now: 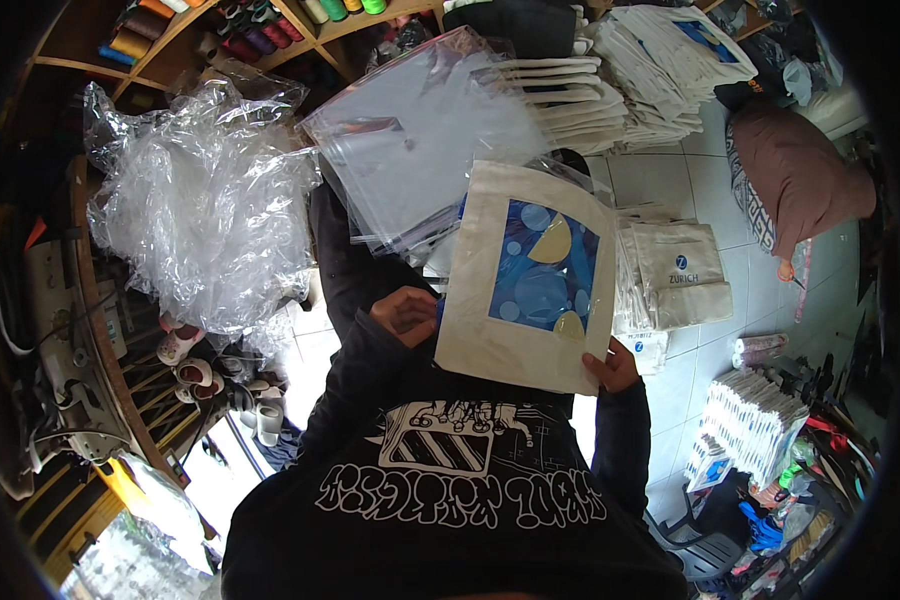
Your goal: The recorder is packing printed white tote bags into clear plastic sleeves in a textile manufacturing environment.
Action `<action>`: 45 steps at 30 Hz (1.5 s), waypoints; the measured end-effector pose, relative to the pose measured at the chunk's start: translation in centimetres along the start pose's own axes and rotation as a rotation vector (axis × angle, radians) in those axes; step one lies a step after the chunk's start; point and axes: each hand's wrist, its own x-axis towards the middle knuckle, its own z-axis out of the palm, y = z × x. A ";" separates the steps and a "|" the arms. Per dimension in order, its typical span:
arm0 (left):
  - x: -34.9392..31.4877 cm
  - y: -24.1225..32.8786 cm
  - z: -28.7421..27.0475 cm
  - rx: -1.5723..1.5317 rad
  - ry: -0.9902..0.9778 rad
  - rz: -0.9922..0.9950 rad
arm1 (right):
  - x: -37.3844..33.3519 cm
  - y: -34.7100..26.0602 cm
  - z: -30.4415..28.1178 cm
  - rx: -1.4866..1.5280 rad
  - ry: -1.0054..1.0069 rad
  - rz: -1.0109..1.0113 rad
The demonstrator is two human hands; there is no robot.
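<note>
A cream canvas bag (473, 290) with a blue panel of circles and yellow shapes is held up in front of my lap, its face toward me. My right hand (612, 367) pinches its lower right corner, thumb on the front. At the left edge, the curled fingers of my left hand (407, 314) grip the bag beside a strip of blue; their tips are partly hidden. Shiny highlights run over the bag's right side, like clear film. Behind it, a stack of clear plastic sleeves (410, 150) rests across my leg.
Crumpled clear plastic (205, 200) is heaped at left. Canvas bags stand in piles (650, 80) at the far right, with folded ones (682, 270) on the tiled floor. Thread spools (260, 35) fill a shelf. A brown cushion (800, 170) and another bag stack (750, 425) lie right.
</note>
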 end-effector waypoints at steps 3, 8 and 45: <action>-1.0 1.2 0.1 -0.032 -0.037 -0.046 | 0.0 0.4 -0.1 0.013 0.007 -0.005; -1.4 0.6 0.2 0.099 -0.089 -0.019 | 0.1 0.2 -0.1 -0.001 -0.007 -0.022; -2.1 14.5 3.3 0.147 0.243 0.520 | -8.0 -15.5 3.9 0.103 0.055 -0.226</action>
